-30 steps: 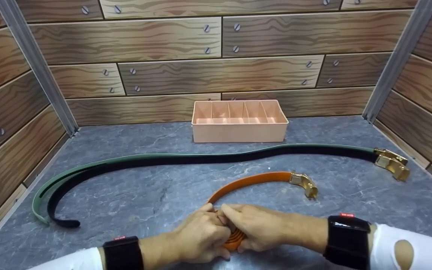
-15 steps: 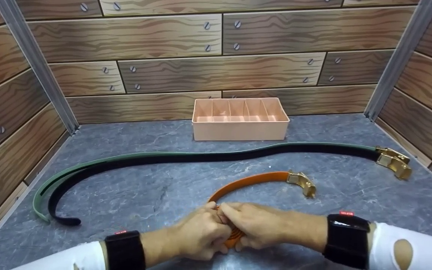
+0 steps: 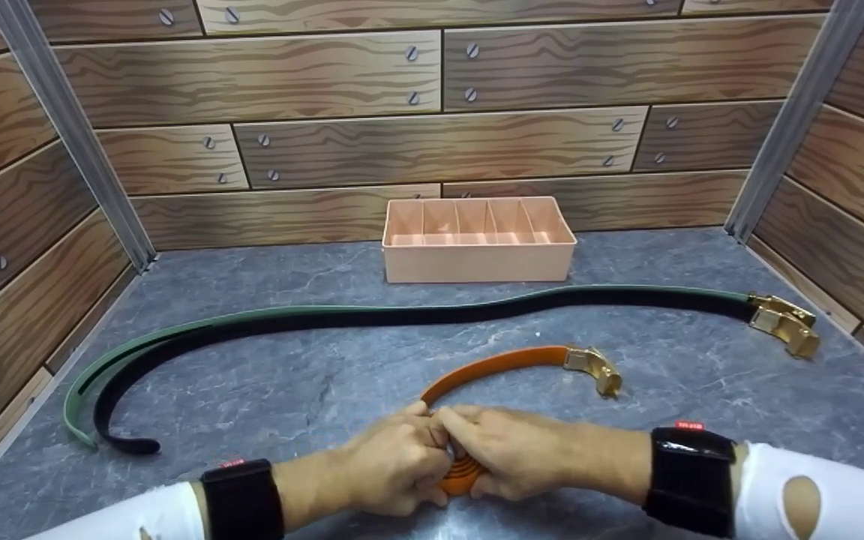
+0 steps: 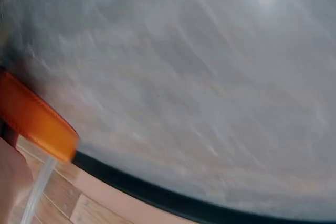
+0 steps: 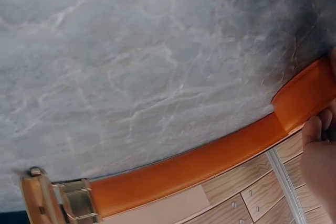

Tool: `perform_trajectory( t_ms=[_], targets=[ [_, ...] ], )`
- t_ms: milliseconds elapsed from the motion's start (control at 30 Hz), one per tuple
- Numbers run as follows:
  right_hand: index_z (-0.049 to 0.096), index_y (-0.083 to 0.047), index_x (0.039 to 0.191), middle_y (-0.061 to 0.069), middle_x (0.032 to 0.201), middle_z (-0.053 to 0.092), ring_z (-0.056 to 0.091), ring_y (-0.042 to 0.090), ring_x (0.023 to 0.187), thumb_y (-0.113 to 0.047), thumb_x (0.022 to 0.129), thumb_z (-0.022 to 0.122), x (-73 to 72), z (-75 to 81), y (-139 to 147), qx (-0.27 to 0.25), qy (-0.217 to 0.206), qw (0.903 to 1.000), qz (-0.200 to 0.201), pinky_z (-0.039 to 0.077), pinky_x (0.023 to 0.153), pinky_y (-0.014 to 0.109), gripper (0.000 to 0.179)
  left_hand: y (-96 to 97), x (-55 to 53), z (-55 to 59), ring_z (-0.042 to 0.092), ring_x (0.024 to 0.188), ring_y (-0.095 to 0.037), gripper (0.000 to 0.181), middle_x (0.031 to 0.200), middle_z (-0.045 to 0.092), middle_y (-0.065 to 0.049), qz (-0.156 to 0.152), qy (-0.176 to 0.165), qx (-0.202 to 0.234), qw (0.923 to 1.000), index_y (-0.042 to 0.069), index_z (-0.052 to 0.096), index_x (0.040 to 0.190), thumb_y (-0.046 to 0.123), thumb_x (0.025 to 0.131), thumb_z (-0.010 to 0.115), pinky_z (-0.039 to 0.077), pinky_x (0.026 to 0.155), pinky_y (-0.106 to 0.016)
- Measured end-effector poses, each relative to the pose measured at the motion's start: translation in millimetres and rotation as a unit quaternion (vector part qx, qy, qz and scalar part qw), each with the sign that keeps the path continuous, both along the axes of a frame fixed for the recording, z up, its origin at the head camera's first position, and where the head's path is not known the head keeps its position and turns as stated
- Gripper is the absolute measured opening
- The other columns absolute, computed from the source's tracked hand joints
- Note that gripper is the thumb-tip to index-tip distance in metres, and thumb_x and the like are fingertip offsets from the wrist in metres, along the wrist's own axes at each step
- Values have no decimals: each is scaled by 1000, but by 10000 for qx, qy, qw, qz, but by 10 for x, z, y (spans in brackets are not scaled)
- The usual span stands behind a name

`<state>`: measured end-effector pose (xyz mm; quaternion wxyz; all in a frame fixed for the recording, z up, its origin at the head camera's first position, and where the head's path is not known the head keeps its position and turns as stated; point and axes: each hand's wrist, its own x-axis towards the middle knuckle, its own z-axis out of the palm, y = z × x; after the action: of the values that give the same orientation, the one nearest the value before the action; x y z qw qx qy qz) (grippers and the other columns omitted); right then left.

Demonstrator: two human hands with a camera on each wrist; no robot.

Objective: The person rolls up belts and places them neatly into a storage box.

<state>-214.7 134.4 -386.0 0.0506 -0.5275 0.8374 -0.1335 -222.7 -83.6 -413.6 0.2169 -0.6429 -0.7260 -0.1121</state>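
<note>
An orange belt (image 3: 496,364) is partly wound into a coil (image 3: 463,474) near the front of the table. Its loose end curves away to the right and ends in a gold buckle (image 3: 593,367). My left hand (image 3: 398,461) grips the coil from the left, and my right hand (image 3: 511,450) holds it from the right, thumb on top. The two hands meet over it and hide much of the coil. In the right wrist view, the belt's strap (image 5: 194,169) runs from the buckle (image 5: 79,203) to the coil by the fingers (image 5: 313,129).
A black belt (image 3: 372,318) and a green belt (image 3: 139,337) lie together across the table, their gold buckles (image 3: 784,322) at the right. Behind them a pink box (image 3: 479,262) with several compartments stands near the wood-patterned back wall (image 3: 342,150).
The orange belt's gold buckle has slid a little to the left, toward the hands, as the loose length shortens. Both hands stay on the coil. The other belts and box have not moved.
</note>
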Motion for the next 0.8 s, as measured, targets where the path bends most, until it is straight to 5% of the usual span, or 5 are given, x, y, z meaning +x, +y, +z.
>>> perform_trajectory(
  t_ms=[300,600,800],
  targets=[
    [42,-12,120,-1,110,56,59,9,106,-10,75,83,-22,-20,43,-203,-17,9997,111,49,97,21,61,-8,-67,117,47,64,-3,42,57,46,12,-139,-172,-647,9977,19,47,62,33,71,85,35,73,-21],
    [40,-9,126,0,118,55,57,10,109,-23,77,84,7,-39,41,-488,-159,9984,-230,50,97,25,67,46,-8,37,49,65,-5,41,61,50,11,29,115,-116,9999,20,49,61,38,73,83,33,68,-21],
    [40,-9,122,0,115,53,56,9,106,-18,78,82,3,-59,49,-488,-199,9986,-88,50,94,24,61,-9,-40,109,53,69,-4,37,62,50,12,-73,87,-631,9979,20,51,65,39,75,82,36,75,-23]
  ],
)
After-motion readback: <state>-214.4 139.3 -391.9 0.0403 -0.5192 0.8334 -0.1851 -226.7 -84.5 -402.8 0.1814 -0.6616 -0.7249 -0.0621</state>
